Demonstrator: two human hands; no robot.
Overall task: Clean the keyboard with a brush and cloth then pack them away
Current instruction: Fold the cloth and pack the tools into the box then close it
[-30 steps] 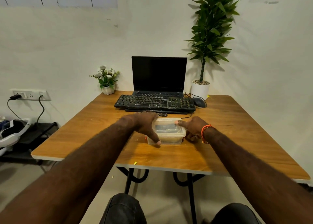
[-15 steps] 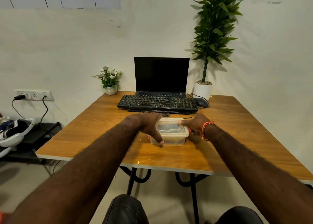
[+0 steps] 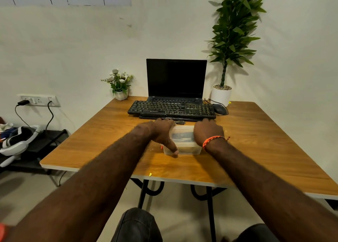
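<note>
A clear plastic box [image 3: 182, 141] sits on the table [image 3: 265, 150] between the two hands, lid on, and both hands touch it. The left hand [image 3: 161, 132] wraps its left end, fingers curled over the far edge and thumb [image 3: 172, 147] pressed down the near front corner. The right hand [image 3: 207, 132] lies over the right end, fingers curled down across the lid and far rim; an orange band [image 3: 213, 139] circles that wrist. Something dark and flat shows through the lid, but what it is cannot be told; the brush and cloth cannot be made out. The keyboard [image 3: 172, 110] lies just beyond both hands, in front of a laptop [image 3: 176, 79], with a mouse [image 3: 219, 108] past the right hand. Compared with half a second ago, the right hand has moved from beside the box's right end, thumb on the lid, to lying on top of it, while the left hand keeps its grip.
</note>
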